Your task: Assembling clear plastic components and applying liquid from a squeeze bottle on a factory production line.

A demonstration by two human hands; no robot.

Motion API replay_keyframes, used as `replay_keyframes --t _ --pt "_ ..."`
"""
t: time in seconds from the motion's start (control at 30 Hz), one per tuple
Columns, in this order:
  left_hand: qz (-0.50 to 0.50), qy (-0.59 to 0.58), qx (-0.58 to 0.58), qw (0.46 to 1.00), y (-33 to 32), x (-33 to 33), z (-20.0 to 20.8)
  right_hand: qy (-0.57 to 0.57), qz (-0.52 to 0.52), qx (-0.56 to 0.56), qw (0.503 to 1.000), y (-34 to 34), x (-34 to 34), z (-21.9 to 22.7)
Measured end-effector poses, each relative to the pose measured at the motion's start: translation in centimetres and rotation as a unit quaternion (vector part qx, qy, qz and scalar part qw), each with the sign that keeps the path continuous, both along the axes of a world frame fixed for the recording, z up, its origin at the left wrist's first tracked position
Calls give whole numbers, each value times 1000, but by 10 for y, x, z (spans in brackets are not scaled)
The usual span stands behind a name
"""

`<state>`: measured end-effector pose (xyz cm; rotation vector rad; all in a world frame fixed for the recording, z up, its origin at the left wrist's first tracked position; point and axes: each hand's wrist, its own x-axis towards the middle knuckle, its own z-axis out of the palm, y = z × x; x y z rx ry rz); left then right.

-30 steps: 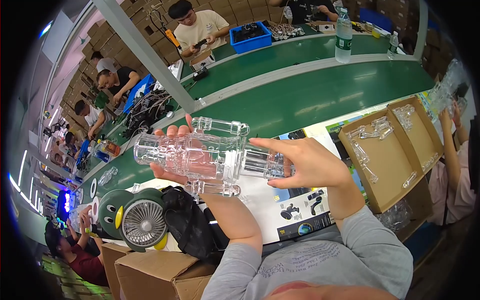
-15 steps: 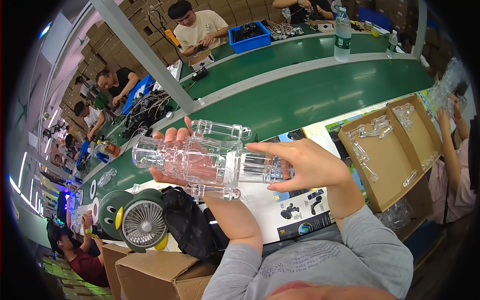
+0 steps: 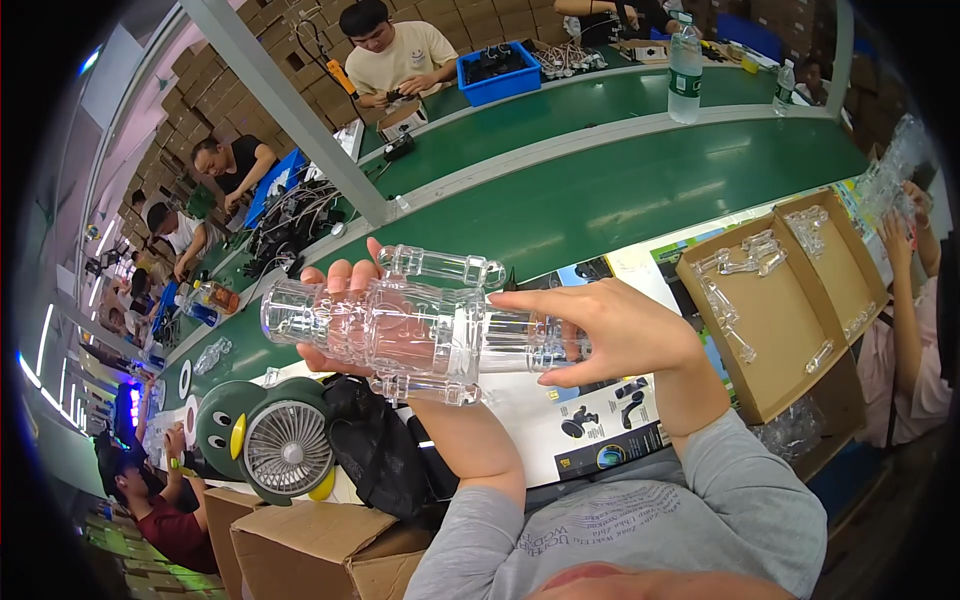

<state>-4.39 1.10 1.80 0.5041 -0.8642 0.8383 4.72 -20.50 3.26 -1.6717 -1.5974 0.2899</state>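
Observation:
A large clear plastic assembly (image 3: pixel 425 325) lies sideways in both my hands above the table. It has a wide stepped cylindrical body, with a clear side tube (image 3: pixel 440 265) along the far side and another (image 3: pixel 430 388) along the near side. My left hand (image 3: pixel 352 274) supports the body from behind and below, its fingers curled over the far edge. The palm shows through the clear plastic. My right hand (image 3: pixel 635 330) grips the narrower right end between thumb and fingers; some fingertips are seen only through the plastic.
To the right stands an open cardboard tray (image 3: pixel 770 380) with several clear parts. A penguin-shaped fan (image 3: pixel 288 448) and a black mesh bag (image 3: pixel 375 450) sit at the left, above a cardboard box (image 3: pixel 310 535). Beyond, bottles (image 3: pixel 685 75) stand along the green table (image 3: pixel 620 185); co-workers sit around it.
The assembly has turned slightly in my hands, its left end shifting a little left and toward me. My right hand has barely moved. Across the table, a co-worker's hands have moved.

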Motion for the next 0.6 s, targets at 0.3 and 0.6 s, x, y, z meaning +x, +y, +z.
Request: replay_keyframes --t 0.3,0.6 --pt "16 -18 8 1000 5 -3 -2 1 -10 -3 1000 0 -2 0" --pt "29 -22 -3 999 4 -3 -1 1 -7 -5 1000 -1 -1 0"
